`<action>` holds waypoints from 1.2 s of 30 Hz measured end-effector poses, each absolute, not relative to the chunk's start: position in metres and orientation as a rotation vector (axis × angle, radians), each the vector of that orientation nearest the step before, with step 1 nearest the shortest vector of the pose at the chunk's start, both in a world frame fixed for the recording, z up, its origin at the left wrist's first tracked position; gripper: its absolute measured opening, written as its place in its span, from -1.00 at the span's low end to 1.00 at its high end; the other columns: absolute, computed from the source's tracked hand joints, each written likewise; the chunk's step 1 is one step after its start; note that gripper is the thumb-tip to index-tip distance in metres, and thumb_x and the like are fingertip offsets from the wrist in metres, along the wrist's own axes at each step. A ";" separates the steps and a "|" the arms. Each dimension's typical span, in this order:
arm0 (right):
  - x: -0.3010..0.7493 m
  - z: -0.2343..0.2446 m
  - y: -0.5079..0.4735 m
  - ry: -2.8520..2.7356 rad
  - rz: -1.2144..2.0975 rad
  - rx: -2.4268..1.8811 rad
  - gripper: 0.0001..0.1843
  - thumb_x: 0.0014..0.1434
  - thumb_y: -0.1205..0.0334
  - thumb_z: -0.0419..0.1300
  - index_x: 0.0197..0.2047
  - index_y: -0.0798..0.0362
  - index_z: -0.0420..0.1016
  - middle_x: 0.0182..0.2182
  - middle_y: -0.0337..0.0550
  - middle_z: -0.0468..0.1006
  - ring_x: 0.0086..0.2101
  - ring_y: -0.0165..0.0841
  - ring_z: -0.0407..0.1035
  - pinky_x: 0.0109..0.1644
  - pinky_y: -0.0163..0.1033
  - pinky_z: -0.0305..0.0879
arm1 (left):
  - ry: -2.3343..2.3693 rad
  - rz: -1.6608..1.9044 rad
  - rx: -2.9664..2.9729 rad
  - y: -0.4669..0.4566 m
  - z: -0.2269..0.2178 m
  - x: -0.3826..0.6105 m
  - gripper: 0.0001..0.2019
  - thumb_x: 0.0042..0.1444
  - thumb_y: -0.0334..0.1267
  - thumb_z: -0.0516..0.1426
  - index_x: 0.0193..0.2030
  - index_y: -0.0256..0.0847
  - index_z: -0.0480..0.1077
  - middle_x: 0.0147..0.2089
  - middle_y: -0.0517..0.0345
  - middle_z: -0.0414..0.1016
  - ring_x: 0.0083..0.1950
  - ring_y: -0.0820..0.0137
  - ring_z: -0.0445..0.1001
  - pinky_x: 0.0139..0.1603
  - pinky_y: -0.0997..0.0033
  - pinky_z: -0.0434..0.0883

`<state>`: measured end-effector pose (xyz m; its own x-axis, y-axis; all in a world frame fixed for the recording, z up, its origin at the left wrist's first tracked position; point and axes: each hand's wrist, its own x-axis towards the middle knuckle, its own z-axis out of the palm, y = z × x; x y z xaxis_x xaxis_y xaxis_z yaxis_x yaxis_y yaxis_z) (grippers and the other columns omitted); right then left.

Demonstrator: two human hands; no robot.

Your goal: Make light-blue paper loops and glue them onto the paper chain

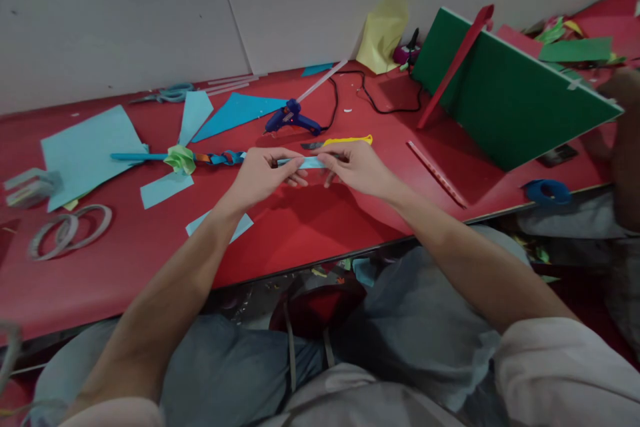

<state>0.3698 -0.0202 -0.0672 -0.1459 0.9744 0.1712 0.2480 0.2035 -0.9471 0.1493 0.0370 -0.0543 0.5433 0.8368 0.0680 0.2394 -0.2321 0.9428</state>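
Observation:
Over the red table [300, 227], my left hand [263, 177] and my right hand [357, 167] both pinch a narrow light-blue paper strip [309, 163] held between them. The strip runs left into a twisted blue paper stem [220, 158] with a green paper flower [180, 159] lying on the table. Both hands have their fingers closed on the strip. A yellow-handled cutter [345, 141] lies just behind my right hand.
A blue glue gun [293, 119] with a black cord lies behind the hands. Light-blue paper sheets [85, 150] and scraps, scissors [167, 93] and tape rolls [70, 230] sit at left. A green board [505, 93], red strips and a blue tape roll [547, 192] are at right.

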 end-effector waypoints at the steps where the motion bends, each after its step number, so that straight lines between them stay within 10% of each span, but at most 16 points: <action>1: 0.370 -0.067 -0.021 -1.618 0.915 -1.176 -0.71 0.31 0.07 0.35 0.01 0.04 0.67 -0.19 -0.09 0.74 -0.33 -0.33 0.62 -0.18 -0.21 0.56 | 0.908 0.735 1.739 0.037 -0.054 0.150 -0.51 0.14 0.18 0.37 -0.14 -0.28 0.68 -0.33 -0.05 0.73 -0.35 0.21 0.75 -0.32 0.38 0.70; 6: 0.371 -0.068 -0.022 -1.652 0.752 -1.153 -0.74 0.26 0.05 0.39 -0.04 -0.03 0.74 -0.11 -0.10 0.76 -0.19 -0.28 0.60 -0.04 -0.15 0.53 | 0.872 0.769 1.717 0.037 -0.051 0.148 -0.42 0.14 0.18 0.37 0.14 -0.22 0.64 -0.31 0.01 0.73 -0.40 0.27 0.72 -0.38 0.41 0.65; 13: 0.370 -0.067 -0.020 -1.451 1.108 -1.129 -0.65 0.28 -0.10 0.36 -0.17 0.03 0.75 -0.27 -0.15 0.73 -0.42 -0.38 0.60 -0.28 -0.25 0.56 | 0.852 0.784 1.913 0.039 -0.052 0.146 -0.57 0.22 0.13 0.30 -0.12 -0.24 0.72 -0.44 0.04 0.68 -0.51 0.36 0.59 -0.42 0.42 0.57; 20: 0.372 -0.063 -0.022 -1.480 1.075 -1.112 -0.75 0.30 0.06 0.33 -0.09 0.03 0.73 -0.26 -0.16 0.75 -0.34 -0.34 0.64 -0.13 -0.19 0.63 | 0.835 0.796 1.922 0.040 -0.054 0.146 -0.65 0.11 -0.06 0.37 -0.01 -0.16 0.71 0.03 -0.02 0.74 -0.03 0.21 0.70 -0.02 0.33 0.64; 36: 0.374 -0.072 -0.021 -1.761 0.491 -1.144 -0.78 0.28 0.23 0.27 -0.14 0.03 0.77 -0.36 -0.20 0.70 -0.42 -0.43 0.38 -0.29 -0.27 0.27 | 0.833 0.745 1.727 0.044 -0.064 0.147 -0.47 0.12 0.20 0.37 -0.01 -0.22 0.72 -0.21 0.00 0.76 -0.36 0.27 0.72 -0.30 0.36 0.68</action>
<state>0.3743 -0.0214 -0.0715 -0.1155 0.8625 0.4927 0.4830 0.4821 -0.7309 0.1474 0.0440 -0.0637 0.5670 0.8190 0.0881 0.1783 -0.2264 0.9576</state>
